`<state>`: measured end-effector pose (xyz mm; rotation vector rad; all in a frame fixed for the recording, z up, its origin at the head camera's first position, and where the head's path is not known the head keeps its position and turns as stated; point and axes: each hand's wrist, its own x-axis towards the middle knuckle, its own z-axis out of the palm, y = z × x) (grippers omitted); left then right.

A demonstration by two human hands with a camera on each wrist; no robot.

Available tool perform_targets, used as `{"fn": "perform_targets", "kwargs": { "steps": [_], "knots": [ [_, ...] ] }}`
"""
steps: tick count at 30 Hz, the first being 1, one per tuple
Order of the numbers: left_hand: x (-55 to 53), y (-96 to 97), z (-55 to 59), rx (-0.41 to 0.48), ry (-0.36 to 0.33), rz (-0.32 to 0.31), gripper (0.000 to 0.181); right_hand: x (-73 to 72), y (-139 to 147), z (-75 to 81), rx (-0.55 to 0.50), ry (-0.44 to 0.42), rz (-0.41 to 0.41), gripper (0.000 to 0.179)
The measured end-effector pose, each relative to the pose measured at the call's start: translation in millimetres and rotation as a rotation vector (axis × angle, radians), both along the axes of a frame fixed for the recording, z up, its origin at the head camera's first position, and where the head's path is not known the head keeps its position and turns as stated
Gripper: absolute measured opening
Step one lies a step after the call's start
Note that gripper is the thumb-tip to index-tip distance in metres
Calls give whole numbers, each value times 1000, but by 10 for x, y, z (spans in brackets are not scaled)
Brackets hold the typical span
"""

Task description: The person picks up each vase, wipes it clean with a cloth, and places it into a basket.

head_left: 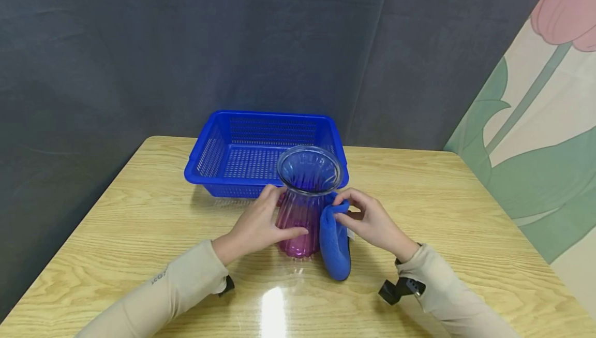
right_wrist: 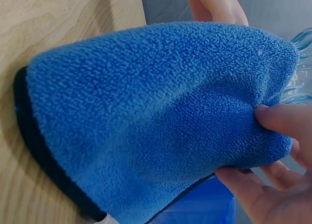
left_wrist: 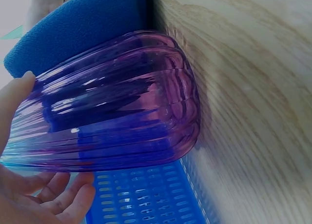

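A ribbed glass vase (head_left: 301, 219), clear-blue at its flared rim and pink-purple toward the base, stands upright on the table. My left hand (head_left: 261, 221) holds it from the left, thumb across the near side and fingers round the far side. In the left wrist view the vase (left_wrist: 122, 102) lies between thumb and curled fingers. Against the vase's right side hangs a folded blue towel (head_left: 334, 245) with a dark edge. My right hand (head_left: 368, 219) pinches its top between thumb and fingers; the right wrist view shows the towel (right_wrist: 146, 112) covering most of the vase.
Behind the vase sits a blue plastic basket (head_left: 219, 180) with slotted walls, partly hidden by the vase's rim. The wooden table (head_left: 442, 214) ends at a dark curtain (head_left: 279, 43) at the back. A flower-patterned panel (head_left: 545, 172) borders the right side.
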<state>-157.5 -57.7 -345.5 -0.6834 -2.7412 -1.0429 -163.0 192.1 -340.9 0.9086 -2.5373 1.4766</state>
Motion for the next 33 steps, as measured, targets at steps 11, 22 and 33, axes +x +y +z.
{"fn": "perform_targets", "kwargs": {
  "steps": [11, 22, 33],
  "knots": [
    [-2, -2, 6, -30, 41, -12, 81, -24, 24, -10, 4, -7, 28, 15],
    [-71, -77, -5, 20, 15, -117, 76, -30, 26, -54, 19, -50, 24, 16],
    [-170, -178, 10, 75, -99, -168, 84, -8, -3, -55, 22, -61, -5, 18]
  ]
}}
